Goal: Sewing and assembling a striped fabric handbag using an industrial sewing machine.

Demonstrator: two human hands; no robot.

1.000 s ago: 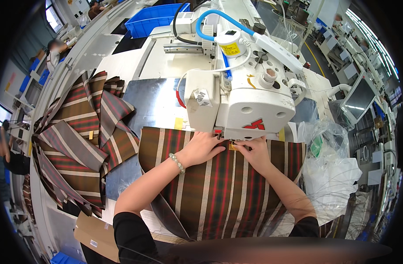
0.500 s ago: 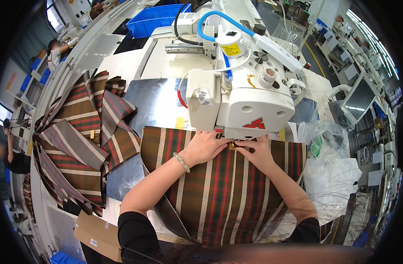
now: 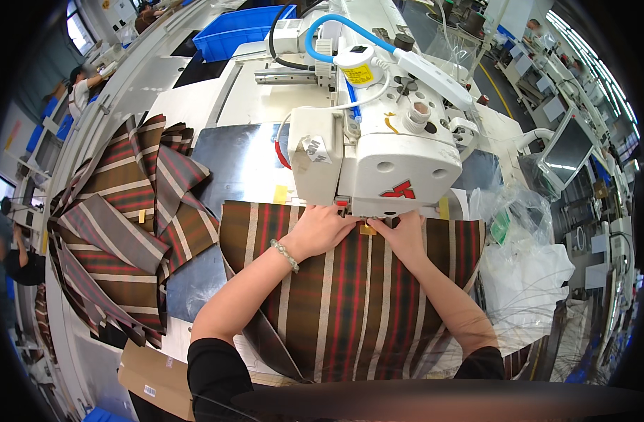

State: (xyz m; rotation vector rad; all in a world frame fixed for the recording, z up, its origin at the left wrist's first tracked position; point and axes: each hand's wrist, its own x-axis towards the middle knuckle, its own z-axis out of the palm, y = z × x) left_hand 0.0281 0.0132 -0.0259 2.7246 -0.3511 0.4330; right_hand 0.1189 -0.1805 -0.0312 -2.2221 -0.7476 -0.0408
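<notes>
The striped cloth (image 3: 343, 316) spreads beneath and between both hands, the left (image 3: 318, 233) and right (image 3: 407, 238) meeting its far edge with fingers drawn in; whether they pinch it I cannot tell. It looks light, soft and prone to wrinkling, best held flat beside the yellow tag (image 3: 366, 230) between them.

A brown fabric panel (image 3: 339, 309) with cream, red and dark green stripes lies spread on the table (image 3: 180, 325), grey showing along its curved lower-left edge. A small yellow tag (image 3: 367, 230) sits near its top edge's middle.
</notes>
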